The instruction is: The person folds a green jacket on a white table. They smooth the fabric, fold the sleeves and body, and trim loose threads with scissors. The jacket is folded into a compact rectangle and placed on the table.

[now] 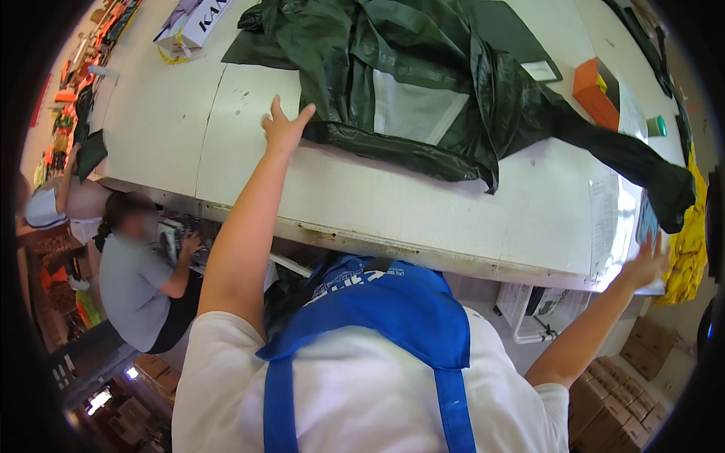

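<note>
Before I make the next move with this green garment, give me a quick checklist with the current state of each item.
1. Green garment resting on the white table: ok.
2. Garment smoothed flat: not ok; it is bunched and creased.
3. White mesh panel visible: ok, it faces up.
4. Left hand at the garment: ok on position, open by its left edge; whether the thumb touches it, cannot tell.
5. Right hand gripping anything: cannot tell; it is blurred, near the end of the sleeve on the right.
6. Seated co-worker clear of the garment: ok, off to the left, apart from it.
</note>
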The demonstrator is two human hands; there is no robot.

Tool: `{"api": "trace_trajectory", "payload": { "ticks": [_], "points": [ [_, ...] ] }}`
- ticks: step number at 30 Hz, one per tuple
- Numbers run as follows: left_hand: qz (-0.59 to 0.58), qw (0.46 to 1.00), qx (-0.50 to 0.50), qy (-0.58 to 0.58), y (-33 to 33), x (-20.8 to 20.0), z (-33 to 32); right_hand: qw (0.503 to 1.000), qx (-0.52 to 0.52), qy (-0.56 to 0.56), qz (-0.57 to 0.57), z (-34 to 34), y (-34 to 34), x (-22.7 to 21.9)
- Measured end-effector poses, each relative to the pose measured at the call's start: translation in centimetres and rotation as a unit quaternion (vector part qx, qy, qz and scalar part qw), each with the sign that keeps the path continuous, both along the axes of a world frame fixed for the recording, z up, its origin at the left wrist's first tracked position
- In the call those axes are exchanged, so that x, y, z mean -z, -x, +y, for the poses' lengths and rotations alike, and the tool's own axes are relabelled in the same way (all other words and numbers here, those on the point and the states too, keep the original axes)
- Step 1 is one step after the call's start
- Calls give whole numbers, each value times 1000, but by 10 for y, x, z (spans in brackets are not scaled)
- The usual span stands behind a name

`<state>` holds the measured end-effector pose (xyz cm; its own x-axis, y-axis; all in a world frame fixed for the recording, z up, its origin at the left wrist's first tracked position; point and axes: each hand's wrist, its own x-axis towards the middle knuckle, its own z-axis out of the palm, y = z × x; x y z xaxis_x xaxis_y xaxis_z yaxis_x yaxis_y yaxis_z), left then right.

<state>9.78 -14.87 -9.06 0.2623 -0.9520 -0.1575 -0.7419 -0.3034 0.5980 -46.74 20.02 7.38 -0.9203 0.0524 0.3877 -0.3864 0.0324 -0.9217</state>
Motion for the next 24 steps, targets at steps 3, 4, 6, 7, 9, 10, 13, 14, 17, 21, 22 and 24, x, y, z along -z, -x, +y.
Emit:
{"api": "trace_trajectory", "payload": {
  "ticks": [3, 4, 6, 7, 9, 10, 13, 14, 17, 21, 22, 24],
  "points": [
    [333, 932, 2, -142, -18, 0, 20, 995, -93, -36, 3, -24, -52, -1],
    [329, 942, -24, -61, -16, -3, 29, 980, -187, -74, -1, -46, -88, 21],
    [346, 937, 52, 21, -4, -7, 46, 894, -412, -177, -24, -82, -172, 48],
    [353, 929, 90, 58, 2, -12, 61, 841, -511, -157, -87, -103, -223, 48],
    [284, 930, 166, 163, 15, -35, 97, 712, -628, -258, 181, -130, -289, 63],
    [269, 917, 212, 203, 19, -51, 110, 691, -630, -271, 229, -144, -315, 62],
    [270, 873, 318, 252, 20, -85, 143, 607, -666, -308, 306, -169, -354, 63],
    [300, 868, 317, 239, 20, -86, 149, 600, -678, -298, 303, -173, -355, 63],
    [308, 842, 364, 252, 8, -89, 146, 590, -737, -259, 203, -166, -345, 72],
    [176, 909, 240, 293, 19, -89, 135, 617, -749, -72, -229, -140, -340, 56],
    [149, 902, 251, 317, 22, -91, 125, 609, -769, -29, -193, -137, -331, 60],
    [95, 885, 273, 365, 30, -90, 96, 572, -765, 32, -296, -130, -319, 55]
  ]
}}
